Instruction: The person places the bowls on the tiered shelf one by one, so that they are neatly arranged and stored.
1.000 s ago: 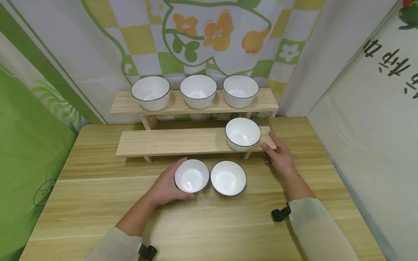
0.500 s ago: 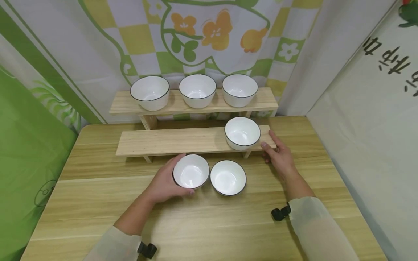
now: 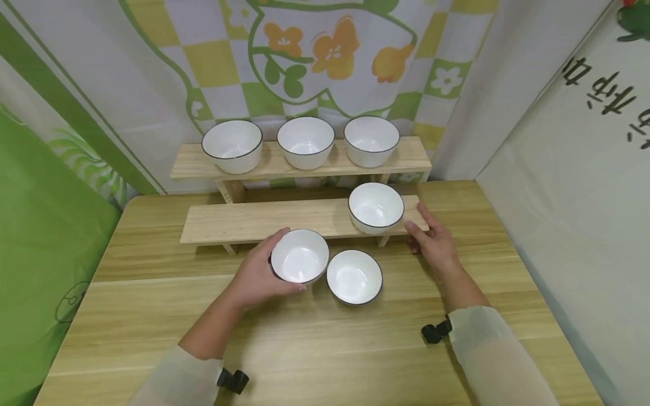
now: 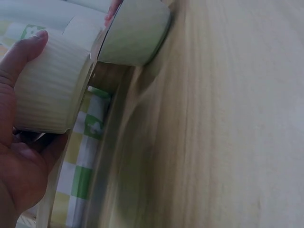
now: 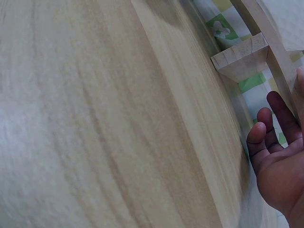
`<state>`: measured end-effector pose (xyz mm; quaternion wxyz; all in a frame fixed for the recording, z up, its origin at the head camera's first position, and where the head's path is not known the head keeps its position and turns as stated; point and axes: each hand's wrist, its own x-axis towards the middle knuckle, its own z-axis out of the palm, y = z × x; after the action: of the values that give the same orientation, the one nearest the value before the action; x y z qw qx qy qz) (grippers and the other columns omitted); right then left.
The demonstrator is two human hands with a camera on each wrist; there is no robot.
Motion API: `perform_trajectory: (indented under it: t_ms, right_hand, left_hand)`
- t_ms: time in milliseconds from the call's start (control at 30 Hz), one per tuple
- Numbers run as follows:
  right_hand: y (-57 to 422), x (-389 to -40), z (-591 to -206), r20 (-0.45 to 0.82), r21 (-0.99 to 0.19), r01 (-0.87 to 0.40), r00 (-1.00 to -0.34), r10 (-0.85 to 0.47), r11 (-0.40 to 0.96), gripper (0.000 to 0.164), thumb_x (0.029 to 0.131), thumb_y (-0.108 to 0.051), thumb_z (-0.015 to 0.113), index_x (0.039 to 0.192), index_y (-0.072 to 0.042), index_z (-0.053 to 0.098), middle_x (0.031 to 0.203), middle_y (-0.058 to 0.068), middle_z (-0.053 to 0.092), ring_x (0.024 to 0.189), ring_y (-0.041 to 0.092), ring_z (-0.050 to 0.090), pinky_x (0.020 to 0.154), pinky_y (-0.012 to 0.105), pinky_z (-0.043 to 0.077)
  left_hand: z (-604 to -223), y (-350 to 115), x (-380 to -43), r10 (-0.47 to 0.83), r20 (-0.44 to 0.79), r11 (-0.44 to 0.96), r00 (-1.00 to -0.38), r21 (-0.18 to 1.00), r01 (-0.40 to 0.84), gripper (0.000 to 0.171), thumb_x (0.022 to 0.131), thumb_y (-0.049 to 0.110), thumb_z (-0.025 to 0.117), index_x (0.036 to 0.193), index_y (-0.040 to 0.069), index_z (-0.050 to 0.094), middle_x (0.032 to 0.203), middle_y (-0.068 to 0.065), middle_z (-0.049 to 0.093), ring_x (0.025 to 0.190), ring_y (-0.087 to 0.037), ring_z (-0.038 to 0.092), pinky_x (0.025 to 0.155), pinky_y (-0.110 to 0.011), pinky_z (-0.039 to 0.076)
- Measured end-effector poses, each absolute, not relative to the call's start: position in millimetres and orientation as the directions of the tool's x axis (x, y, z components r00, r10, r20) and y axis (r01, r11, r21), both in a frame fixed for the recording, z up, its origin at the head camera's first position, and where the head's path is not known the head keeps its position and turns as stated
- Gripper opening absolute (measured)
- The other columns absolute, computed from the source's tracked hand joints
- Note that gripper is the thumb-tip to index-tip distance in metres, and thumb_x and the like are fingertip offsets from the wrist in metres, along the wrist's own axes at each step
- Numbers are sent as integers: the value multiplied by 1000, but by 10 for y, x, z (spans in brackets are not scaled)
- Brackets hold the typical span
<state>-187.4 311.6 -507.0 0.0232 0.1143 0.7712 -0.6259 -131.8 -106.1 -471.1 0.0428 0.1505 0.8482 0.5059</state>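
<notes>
My left hand [image 3: 258,276] grips a white bowl [image 3: 301,256] with a dark rim, thumb on the near side and fingers round the far left. In the left wrist view, this ribbed bowl [image 4: 52,88] is raised over the tabletop. Just right of it on the table stands a matching bowl [image 3: 354,277]. My right hand [image 3: 437,245] holds the right end of the lower wooden shelf [image 3: 269,220], thumb on top. The right wrist view shows several of its fingers [image 5: 257,133] loosely bent below the board. One bowl [image 3: 376,207] sits on that shelf, near my right thumb.
Three like bowls, left [image 3: 232,145], middle [image 3: 306,142] and right [image 3: 372,141], line the upper shelf [image 3: 325,167] behind. A wooden support [image 5: 242,57] stands under the lower board. Patterned cloth [image 3: 335,56] hangs at the back, with a white wall panel [image 3: 569,186] at right.
My left hand has lifted its bowl off the table and moved it up toward the lower shelf's front edge. The right hand keeps its place on the shelf end.
</notes>
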Motion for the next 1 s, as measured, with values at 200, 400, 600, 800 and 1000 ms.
perform_trajectory:
  t_ms: [200, 400, 600, 800, 1000]
  right_hand:
    - [3091, -1846, -5067, -153, -964, 183, -975, 159, 193, 75, 95, -46, 75, 159, -41, 37, 122, 18, 66, 82, 11, 66, 65, 23, 57]
    - [3094, -1840, -5090, -123, -969, 150, -982, 144, 196, 74, 96, -45, 74, 160, -40, 36, 138, 12, 56, 83, 10, 66, 65, 23, 57]
    - [3094, -1835, -5090, -126, -970, 153, -981, 150, 188, 74, 96, -45, 74, 160, -40, 37, 120, 5, 64, 82, 10, 67, 65, 23, 58]
    - [3099, -1848, -5085, -131, -968, 158, -981, 143, 196, 75, 96, -44, 74, 160, -39, 36, 105, 15, 71, 81, 12, 67, 65, 24, 58]
    - [3111, -1853, -5103, -130, -966, 156, -982, 134, 205, 75, 98, -43, 73, 161, -38, 34, 108, 15, 71, 82, 12, 67, 65, 25, 58]
  left_hand:
    - [-4656, -1033, -1384, 289, 96, 456, -952, 861, 225, 124, 53, 38, 105, 158, 17, 43, 154, -10, 49, 137, -32, 51, 112, -53, 44]
    - [-4623, -1015, -1413, 279, 89, 470, -956, 856, 217, 124, 53, 40, 105, 158, 18, 43, 155, -12, 48, 138, -33, 50, 113, -54, 43]
    - [-4565, -985, -1469, 263, 104, 480, -959, 848, 223, 125, 53, 44, 104, 159, 20, 43, 155, -6, 49, 138, -30, 49, 111, -55, 44]
    - [-4509, -956, -1553, 241, 128, 458, -962, 859, 229, 123, 54, 42, 104, 159, 21, 43, 154, -8, 49, 136, -30, 51, 109, -54, 47]
    - [-4502, -892, -1675, 223, 141, 426, -965, 876, 226, 113, 54, 49, 103, 151, 35, 50, 143, -1, 55, 126, -24, 57, 101, -51, 52]
